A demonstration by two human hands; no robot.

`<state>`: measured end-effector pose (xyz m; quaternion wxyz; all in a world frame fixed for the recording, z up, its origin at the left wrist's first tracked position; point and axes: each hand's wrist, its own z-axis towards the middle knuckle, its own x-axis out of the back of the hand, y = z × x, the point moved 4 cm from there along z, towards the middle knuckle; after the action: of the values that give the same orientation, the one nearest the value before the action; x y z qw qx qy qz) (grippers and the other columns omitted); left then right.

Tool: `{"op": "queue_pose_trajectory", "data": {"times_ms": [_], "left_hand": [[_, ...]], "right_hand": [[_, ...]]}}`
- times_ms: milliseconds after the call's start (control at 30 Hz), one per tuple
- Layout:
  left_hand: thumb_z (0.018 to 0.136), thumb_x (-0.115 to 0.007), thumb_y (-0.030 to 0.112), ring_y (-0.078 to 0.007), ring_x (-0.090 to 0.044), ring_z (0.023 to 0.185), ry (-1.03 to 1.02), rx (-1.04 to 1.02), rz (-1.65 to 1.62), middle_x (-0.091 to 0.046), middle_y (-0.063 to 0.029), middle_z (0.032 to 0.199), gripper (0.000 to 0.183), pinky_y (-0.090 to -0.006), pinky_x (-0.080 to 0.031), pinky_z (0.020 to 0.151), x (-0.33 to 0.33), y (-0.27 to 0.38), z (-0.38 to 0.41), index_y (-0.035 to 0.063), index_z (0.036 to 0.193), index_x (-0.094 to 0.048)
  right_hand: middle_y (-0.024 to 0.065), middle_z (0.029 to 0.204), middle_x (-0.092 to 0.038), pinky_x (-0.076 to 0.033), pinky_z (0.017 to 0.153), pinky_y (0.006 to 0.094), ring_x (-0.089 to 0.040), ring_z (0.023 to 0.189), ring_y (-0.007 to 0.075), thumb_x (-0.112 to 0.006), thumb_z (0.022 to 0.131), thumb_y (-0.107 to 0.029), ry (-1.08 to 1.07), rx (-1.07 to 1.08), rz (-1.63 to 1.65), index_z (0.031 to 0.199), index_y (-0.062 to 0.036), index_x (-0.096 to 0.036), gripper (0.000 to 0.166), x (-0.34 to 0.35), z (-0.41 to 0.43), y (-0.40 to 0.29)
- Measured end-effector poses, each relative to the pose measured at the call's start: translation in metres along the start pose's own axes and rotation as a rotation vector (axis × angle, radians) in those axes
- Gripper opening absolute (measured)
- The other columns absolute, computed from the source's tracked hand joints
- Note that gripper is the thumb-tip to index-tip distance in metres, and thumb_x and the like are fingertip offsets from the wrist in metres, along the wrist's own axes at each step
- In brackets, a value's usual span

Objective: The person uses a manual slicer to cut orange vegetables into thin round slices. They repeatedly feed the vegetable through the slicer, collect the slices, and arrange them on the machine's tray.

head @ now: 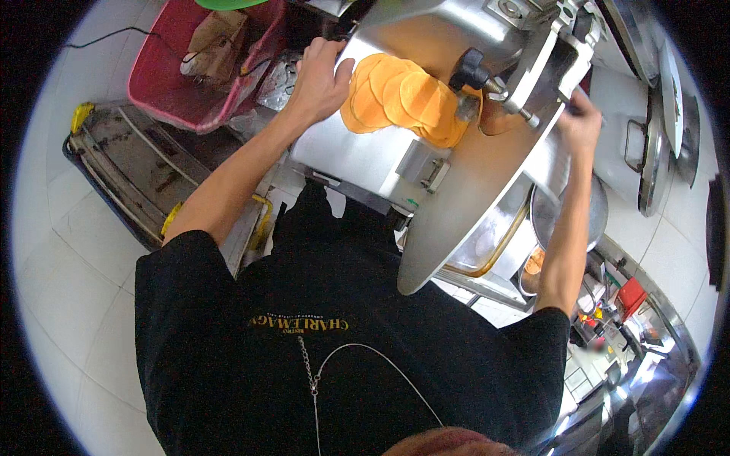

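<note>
Thin round orange slices [402, 94] lie overlapping in a pile on the metal tray of a slicing machine [348, 154]. My left hand [320, 80] rests at the far left edge of the tray, beside the slices, its fingers over the edge and its thumb apart, holding nothing that I can see. At the right, my right hand [579, 122] is by the metal arm of the slicer's carriage [539, 68], behind the large plate; it is blurred, and what its fingers touch cannot be told. A black knob [470, 68] on a threaded rod stands right of the slices.
A pink plastic bin [171, 111] with a paper bag stands at the upper left, above a dirty tray with yellow corners [137, 171]. Lidded metal containers [619, 125] are at the right. Below them are a round metal pan [593, 211] and a cluttered counter [627, 342].
</note>
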<state>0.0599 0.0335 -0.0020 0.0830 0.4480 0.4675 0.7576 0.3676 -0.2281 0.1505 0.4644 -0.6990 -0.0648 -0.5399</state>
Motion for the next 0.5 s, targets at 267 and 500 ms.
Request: {"op": "queue_pose_trajectory", "data": {"times_ms": [267,500], "left_hand": [[0.095,-0.049,0.03,-0.0366,-0.051,0.11,-0.048,-0.027,0.232,-0.053,-0.0196,0.115,0.041,-0.0501,-0.038,0.093,0.001,0.002,0.008,-0.0009,0.122,-0.055],[0.092,-0.055,0.029,-0.0355,-0.054,0.103,0.138,0.006,0.184,-0.056,-0.0173,0.108,0.033,-0.0497,-0.04,0.086,-0.001,0.0,0.0,0.0026,0.113,-0.059]], "right_hand": [[-0.0019,0.073,-0.062,-0.041,0.061,0.0212,-0.052,0.066,0.0058,-0.074,0.082,-0.019,-0.111,0.04,0.034,0.085,-0.0015,-0.068,0.019,0.009,0.035,0.017],[0.0007,0.069,-0.059,-0.044,0.061,0.0247,-0.051,0.065,0.0079,-0.075,0.075,-0.018,-0.096,0.139,-0.065,0.08,0.0003,-0.064,0.022,-0.021,-0.09,-0.033]]}}
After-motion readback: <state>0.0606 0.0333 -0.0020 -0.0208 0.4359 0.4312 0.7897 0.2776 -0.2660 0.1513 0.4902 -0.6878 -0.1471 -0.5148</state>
